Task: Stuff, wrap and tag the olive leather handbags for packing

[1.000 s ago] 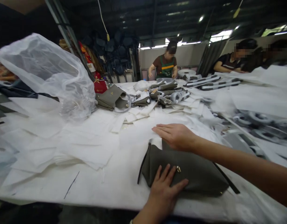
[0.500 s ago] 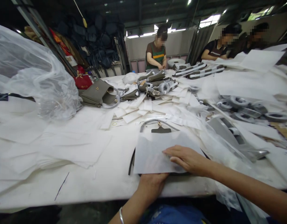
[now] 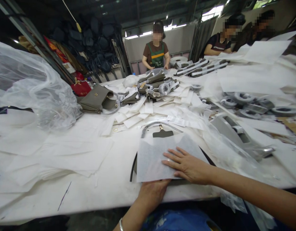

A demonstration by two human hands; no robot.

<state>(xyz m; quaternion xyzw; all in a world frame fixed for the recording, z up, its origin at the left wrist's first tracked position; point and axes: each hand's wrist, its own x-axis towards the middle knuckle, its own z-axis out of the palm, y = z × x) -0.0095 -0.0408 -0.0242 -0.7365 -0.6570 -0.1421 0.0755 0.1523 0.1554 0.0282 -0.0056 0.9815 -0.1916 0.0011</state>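
Observation:
My right hand [image 3: 186,166] lies flat with fingers spread on a sheet of white tissue paper [image 3: 149,160]. Beneath the sheet is a dark olive handbag [image 3: 163,133], mostly covered. Its tab with a gold clasp and its wrapped curved handle [image 3: 143,131] show past the paper's far edge, and dark strips stick out at both sides. My left hand [image 3: 152,191] is at the near edge of the bag, its fingers hidden under the paper and bag, so its grip does not show.
Stacks of white sheets [image 3: 66,157] lie to the left, beside a clear plastic bag [image 3: 56,106]. Another olive handbag [image 3: 96,99] stands behind, near piled bag parts [image 3: 159,83]. Wrapped grey rolls [image 3: 244,99] and plastic film lie right. Several people sit or stand across the table.
My right hand's fingers have spread and flattened on the paper. My left hand stays at the near edge. Across the table, the person in the apron has straightened up.

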